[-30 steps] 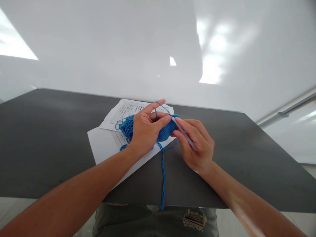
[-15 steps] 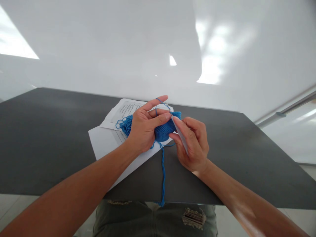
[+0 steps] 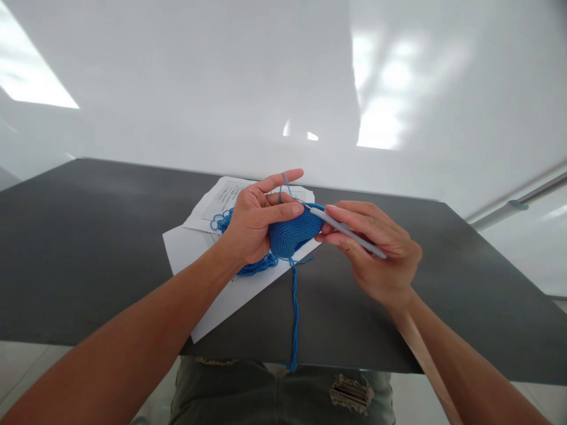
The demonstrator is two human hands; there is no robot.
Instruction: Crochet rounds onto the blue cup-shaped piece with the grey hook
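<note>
A rounded blue crochet piece is pinched between the thumb and fingers of my left hand. Blue yarn loops over the raised left index finger and runs down to the work. My right hand grips a grey-handled crochet hook, its tip at the piece's upper edge beside my left thumb. The right fingers also touch the piece's right side. From its underside a twisted blue cord hangs down to the table's front edge. Behind and below my left hand lies a loose bundle of blue yarn, partly covered.
Printed paper sheets lie under the yarn on the dark grey table. A glossy white wall or panel rises behind the table. Legs in torn trousers are below the front edge.
My right hand has swung outward to the right, and the hook now lies flatter. The crochet piece has turned and shows more of its rounded side. The left hand has hardly moved.
</note>
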